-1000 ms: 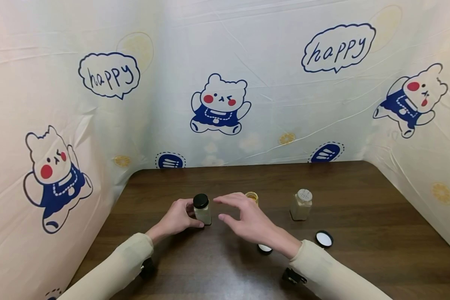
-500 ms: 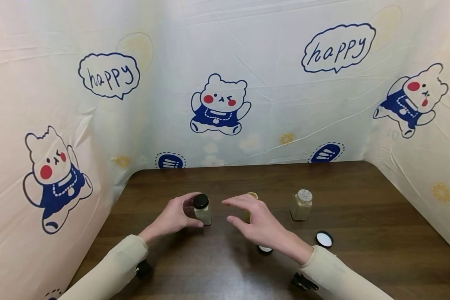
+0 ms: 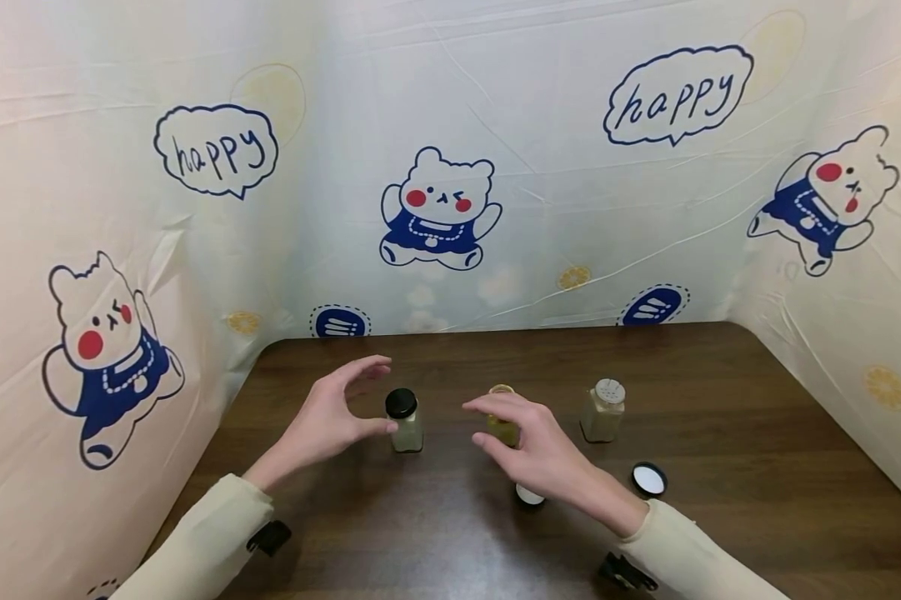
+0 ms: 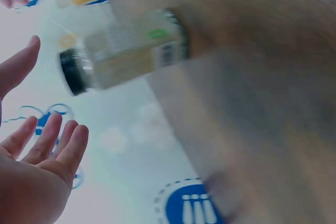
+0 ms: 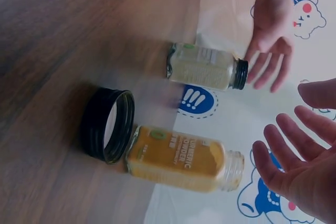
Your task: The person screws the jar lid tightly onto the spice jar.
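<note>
Black-capped jar (image 3: 408,435): upright on the table (image 3: 420,533), left of its middle, well in from the far edge. Cap on, pale contents; probably set flat on its base to stand steady unaided. Left hand (image 3: 328,417) just beside it, on the side toward the table's left edge: thumb and fingers wide apart, loosely bent, nothing held; gap between thumb and glass in the left wrist view. Curve probably left from a grip.

Right hand (image 3: 538,442) likewise relaxed, thumb parted from bent fingers, nothing held; apart from the turmeric powder jar (image 5: 176,158), uncapped and upright near the table's middle.

Toward the near edge, front lid (image 3: 530,495); farther toward the right edge, second lid (image 3: 649,478). Both white inside up, perhaps to keep inner faces off the wood. Sifter-topped jar (image 3: 603,417) upright, toward the far right corner. Beyond the far edge, bear-print cloth (image 3: 548,225).

Versus half a second ago: left hand withdrawn from around the jar; right hand shifted slightly rightward, baring more of the turmeric jar. Jars and lids unmoved.
</note>
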The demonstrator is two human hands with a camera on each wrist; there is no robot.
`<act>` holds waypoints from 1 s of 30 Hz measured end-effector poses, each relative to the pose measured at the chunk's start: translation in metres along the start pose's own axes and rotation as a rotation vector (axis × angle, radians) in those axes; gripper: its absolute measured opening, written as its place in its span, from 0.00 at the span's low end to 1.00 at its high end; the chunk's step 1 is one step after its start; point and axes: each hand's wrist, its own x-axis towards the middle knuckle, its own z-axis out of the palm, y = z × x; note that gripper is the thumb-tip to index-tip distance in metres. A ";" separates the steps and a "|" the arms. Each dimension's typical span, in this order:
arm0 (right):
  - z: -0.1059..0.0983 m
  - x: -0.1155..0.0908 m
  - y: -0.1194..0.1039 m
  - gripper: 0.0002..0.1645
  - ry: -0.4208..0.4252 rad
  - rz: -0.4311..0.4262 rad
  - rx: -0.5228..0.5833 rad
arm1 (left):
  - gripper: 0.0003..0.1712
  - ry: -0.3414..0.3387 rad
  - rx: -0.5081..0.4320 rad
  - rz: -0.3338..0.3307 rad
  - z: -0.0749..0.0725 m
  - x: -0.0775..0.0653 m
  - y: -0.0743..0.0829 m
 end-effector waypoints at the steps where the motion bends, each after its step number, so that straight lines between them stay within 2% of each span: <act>1: -0.001 -0.001 0.000 0.23 0.002 0.002 0.001 | 0.50 0.013 0.012 0.010 -0.001 0.000 0.005; 7: -0.004 -0.006 0.000 0.23 0.010 0.006 -0.003 | 0.44 0.106 0.093 0.085 -0.005 -0.001 0.034; 10: -0.005 -0.008 -0.001 0.23 0.006 0.025 -0.003 | 0.40 0.141 0.099 0.110 -0.001 -0.003 0.050; 14: -0.007 -0.011 -0.002 0.23 -0.001 0.042 0.003 | 0.35 0.155 0.070 0.136 0.009 -0.006 0.069; 22: -0.011 -0.019 -0.001 0.22 0.002 0.022 0.019 | 0.28 0.094 -0.082 0.152 0.040 -0.010 0.092; 30: -0.014 -0.028 0.001 0.21 0.010 0.032 0.007 | 0.26 0.027 -0.142 0.124 0.063 -0.013 0.096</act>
